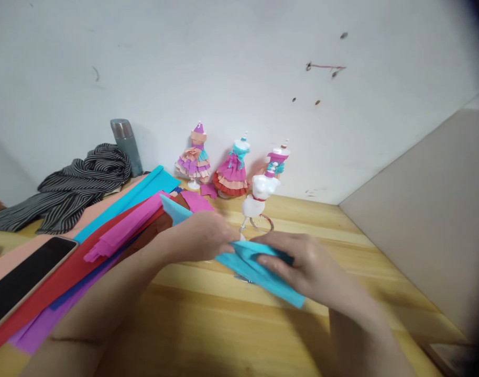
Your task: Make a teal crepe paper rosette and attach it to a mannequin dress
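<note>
My left hand (202, 235) and my right hand (302, 264) both pinch a strip of light-blue crepe paper (259, 272) just above the wooden table (224, 324). The left fingers grip its left end; the right fingers wrap over its top, with the strip running down to the right beneath them. Right behind the hands stands a bare white mini mannequin (257, 201) on a wire stand.
Sheets of crepe paper (117, 220) in blue, pink, red, purple and peach lie at the left, with a dark phone (23, 277) on them. Three dressed mini mannequins (231, 170) stand by the wall, beside a grey flask (125, 144) and a striped scarf (74, 188).
</note>
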`<state>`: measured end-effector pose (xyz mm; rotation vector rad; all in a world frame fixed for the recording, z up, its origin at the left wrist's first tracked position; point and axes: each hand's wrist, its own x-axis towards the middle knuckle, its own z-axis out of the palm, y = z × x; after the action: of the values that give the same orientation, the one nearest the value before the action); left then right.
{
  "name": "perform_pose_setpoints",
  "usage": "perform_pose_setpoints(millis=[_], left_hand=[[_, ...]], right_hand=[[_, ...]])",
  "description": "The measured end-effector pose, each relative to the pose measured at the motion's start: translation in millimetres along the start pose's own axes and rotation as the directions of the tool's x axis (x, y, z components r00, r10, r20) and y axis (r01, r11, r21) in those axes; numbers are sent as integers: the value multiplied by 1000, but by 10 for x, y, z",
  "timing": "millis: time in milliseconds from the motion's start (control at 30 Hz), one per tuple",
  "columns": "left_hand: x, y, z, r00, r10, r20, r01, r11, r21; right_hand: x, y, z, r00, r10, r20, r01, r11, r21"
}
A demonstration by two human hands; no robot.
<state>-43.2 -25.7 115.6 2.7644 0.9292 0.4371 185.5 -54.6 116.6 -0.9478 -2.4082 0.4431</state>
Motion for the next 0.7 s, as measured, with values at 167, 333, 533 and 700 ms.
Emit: perform_pose_setpoints(millis=[167, 333, 533, 700], left_hand=[[-110, 6, -348, 939, -284, -196, 242, 946, -215], [-70, 79, -287, 864, -438, -249, 238, 790, -565], [44, 367, 7, 865, -488, -119, 203, 556, -806], [-45, 532, -63, 915, -383, -130, -4, 313, -950]], right_hand=[[-2, 174, -129, 891, 175, -420, 5, 919, 393], [68, 148, -70, 907, 269, -325, 71, 662, 746], [34, 25, 25, 791, 444, -421, 88, 599, 796], [-110, -191, -15, 773, 504, -385, 24, 582, 813]])
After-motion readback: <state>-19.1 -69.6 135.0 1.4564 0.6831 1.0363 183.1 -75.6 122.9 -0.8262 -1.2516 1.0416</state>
